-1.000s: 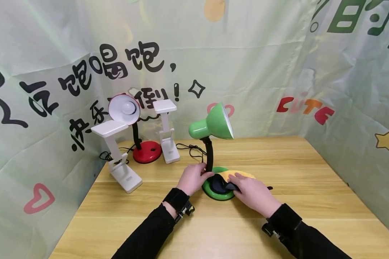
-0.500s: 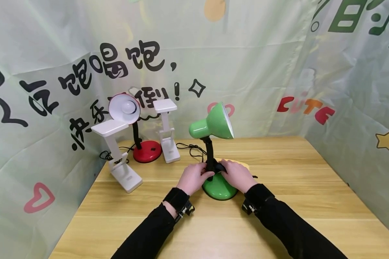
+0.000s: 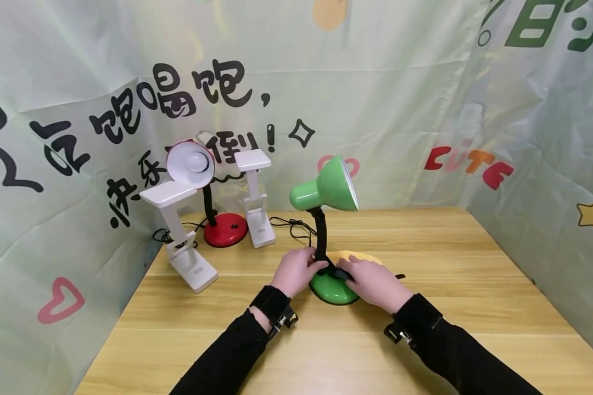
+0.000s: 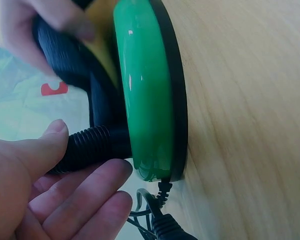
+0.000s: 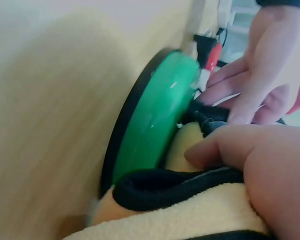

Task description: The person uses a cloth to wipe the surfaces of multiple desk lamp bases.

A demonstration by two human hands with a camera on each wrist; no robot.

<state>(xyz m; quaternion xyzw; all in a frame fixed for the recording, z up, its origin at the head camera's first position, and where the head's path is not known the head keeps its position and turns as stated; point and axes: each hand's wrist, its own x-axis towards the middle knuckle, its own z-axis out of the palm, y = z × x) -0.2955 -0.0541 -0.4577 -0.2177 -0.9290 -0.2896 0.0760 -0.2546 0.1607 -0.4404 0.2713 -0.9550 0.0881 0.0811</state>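
Head view shows the green desk lamp (image 3: pixel 332 236) standing mid-bench (image 3: pixel 425 329), well apart from the white and red lamps at the back. It looks light and top-heavy on its flexible black neck (image 4: pixel 90 145), with a glossy, likely slippery base — best steadied low on the neck. The left hand (image 3: pixel 296 270) curls round the neck's foot. The right hand (image 3: pixel 373 282) presses a soft yellow-and-black cloth (image 5: pixel 190 215) onto the base, fingers bent over it.
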